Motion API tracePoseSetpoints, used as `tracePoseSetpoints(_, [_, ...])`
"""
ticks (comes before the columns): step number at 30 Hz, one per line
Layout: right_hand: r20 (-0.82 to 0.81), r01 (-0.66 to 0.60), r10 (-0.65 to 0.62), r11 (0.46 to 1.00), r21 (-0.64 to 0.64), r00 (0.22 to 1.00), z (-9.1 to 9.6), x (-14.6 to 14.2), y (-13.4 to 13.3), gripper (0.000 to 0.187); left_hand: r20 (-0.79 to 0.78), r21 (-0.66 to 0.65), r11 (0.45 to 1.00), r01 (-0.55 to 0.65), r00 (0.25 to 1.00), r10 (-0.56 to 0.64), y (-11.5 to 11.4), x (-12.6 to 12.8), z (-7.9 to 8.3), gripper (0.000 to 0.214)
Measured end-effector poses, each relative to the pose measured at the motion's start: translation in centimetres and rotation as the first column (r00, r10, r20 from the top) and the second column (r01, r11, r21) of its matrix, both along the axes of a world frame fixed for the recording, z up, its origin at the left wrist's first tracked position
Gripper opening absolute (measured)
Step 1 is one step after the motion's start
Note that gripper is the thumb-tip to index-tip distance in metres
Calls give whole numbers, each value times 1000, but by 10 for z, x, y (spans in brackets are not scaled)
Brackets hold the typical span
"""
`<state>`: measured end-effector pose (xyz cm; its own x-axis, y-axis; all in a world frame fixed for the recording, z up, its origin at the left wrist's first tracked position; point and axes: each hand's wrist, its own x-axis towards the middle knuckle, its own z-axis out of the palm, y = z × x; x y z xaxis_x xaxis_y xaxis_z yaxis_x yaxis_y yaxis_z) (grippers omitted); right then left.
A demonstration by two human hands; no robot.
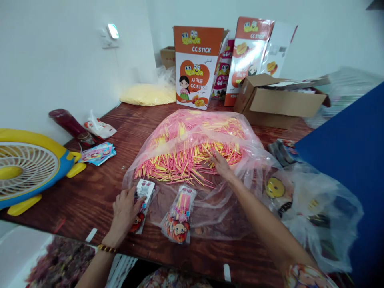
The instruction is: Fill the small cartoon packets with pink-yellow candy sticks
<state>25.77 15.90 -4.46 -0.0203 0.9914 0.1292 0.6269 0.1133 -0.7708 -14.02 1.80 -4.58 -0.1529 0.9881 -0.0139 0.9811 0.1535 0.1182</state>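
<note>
A big clear plastic bag (168, 136) lies open on the wooden table (99, 192), heaped with several pink and yellow sticks (183, 160). My right hand (221, 165) reaches into the bag's mouth, fingers curled among the sticks. My left hand (124, 212) rests near the table's front edge, fingers closed on a small printed packet (143, 197) with a cartoon figure. Just right of it lies a second packet (179, 218), filled with pink sticks and free of both hands.
A yellow and blue fan (28, 168) stands at the left, with a stack of empty packets (98, 153) and a dark red bottle (69, 125) beside it. Orange CC STICK cartons (196, 64) and an open cardboard box (282, 100) stand at the back. Crumpled plastic bags (312, 208) lie at the right.
</note>
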Motion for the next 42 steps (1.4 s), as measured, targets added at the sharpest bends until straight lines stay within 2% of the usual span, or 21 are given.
tracePoseSetpoints(2, [-158,40,-37,999,18,987,-5,-9,3,23,-11,22,1000,17,1000,-17,-1,0,1,48])
tracePoseSetpoints(5, [-287,86,-77,996,19,955,-15,-23,1,21,0,51,998,29,1000,-29,-3,0,-1,48])
tracePoseSetpoints(9, [-367,123,-112,992,7,924,-27,-35,-9,21,64,101,994,42,997,-49,-2,-1,-3,46])
tracePoseSetpoints(14, [-463,134,-130,991,-25,877,-28,-38,-16,25,150,143,990,-7,989,-14,3,1,-1,40])
tracePoseSetpoints(18, [-449,108,-117,993,-46,886,-28,-40,-17,23,261,114,992,-60,965,28,6,1,5,38])
tracePoseSetpoints(23, [-397,106,-120,993,-57,910,-31,-44,-22,20,311,161,983,-90,950,36,7,-4,10,39])
tracePoseSetpoints(29, [-367,101,-109,994,-43,924,-23,-37,-17,24,339,180,982,-62,941,-3,5,-10,10,22])
tracePoseSetpoints(32, [-209,20,-23,1000,-18,978,-12,-32,-14,22,299,191,981,-33,954,-26,4,-11,11,22])
tracePoseSetpoints(34, [14,-148,148,989,9,989,-5,-31,-17,15,284,204,978,-34,959,-26,3,-12,12,23])
tracePoseSetpoints(36, [227,-335,324,942,10,918,-1,-32,-25,14,291,205,978,-32,956,-29,4,-13,11,24])
tracePoseSetpoints(38, [386,-466,441,884,-31,811,-1,-36,-35,20,314,196,980,-33,949,-31,5,-16,9,24])
tracePoseSetpoints(40, [513,-528,489,845,-81,705,-3,-41,-44,20,339,183,982,-40,941,-25,7,-18,7,23])
tracePoseSetpoints(42, [599,-550,495,829,-107,630,-6,-47,-50,19,358,179,982,-60,934,-9,7,-20,4,24])
